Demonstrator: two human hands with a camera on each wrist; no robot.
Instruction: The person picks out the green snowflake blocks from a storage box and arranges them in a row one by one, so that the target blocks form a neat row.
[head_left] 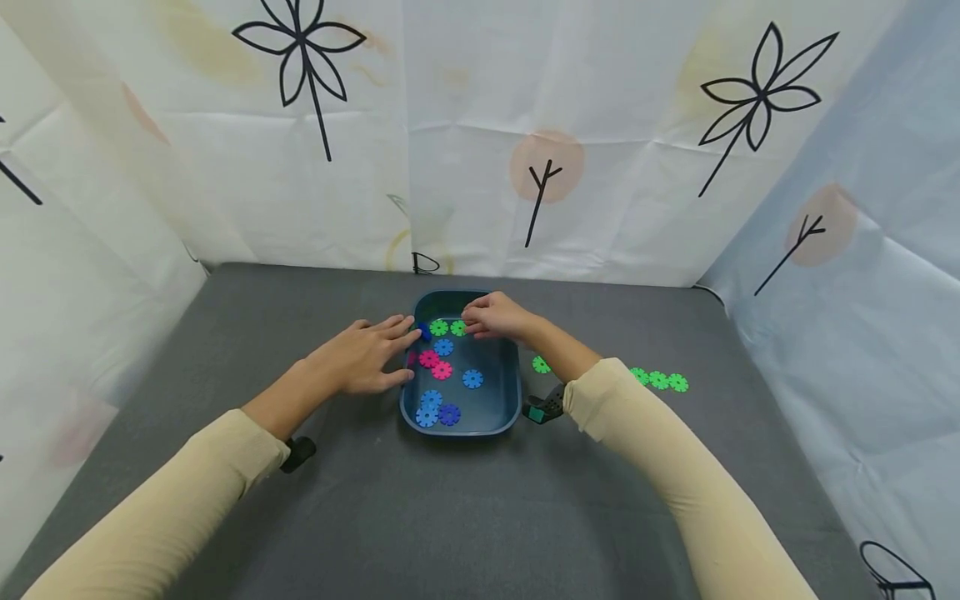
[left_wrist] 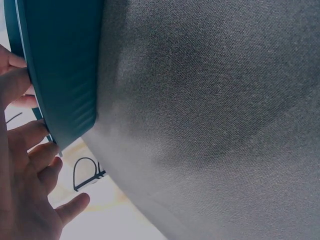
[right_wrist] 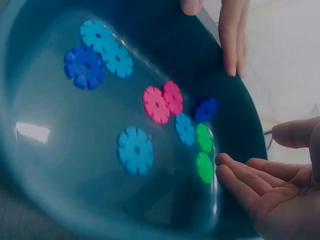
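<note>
A dark blue-green plastic tub [head_left: 491, 408] holds several notched, flower-shaped discs. My left hand [head_left: 367, 358] rests its outstretched fingers on the tub's left rim, and in the left wrist view its fingertips [left_wrist: 36, 131] touch the edge. Over the far right part of the tub is my right hand [head_left: 498, 318]. Its fingertips [right_wrist: 222, 162] are close beside a green disc [right_wrist: 204, 167], with the thumb held apart and nothing seen gripped. Pink discs [right_wrist: 156, 105], a light blue disc [right_wrist: 135, 150] and a dark blue disc [right_wrist: 85, 66] lie on the tub floor.
Right of the tub, a green disc [head_left: 541, 364] lies near my right forearm. Farther right, a short row of green discs [head_left: 658, 380] rests on the grey table [head_left: 450, 517]. White printed curtains [head_left: 465, 167] hang behind and at the sides.
</note>
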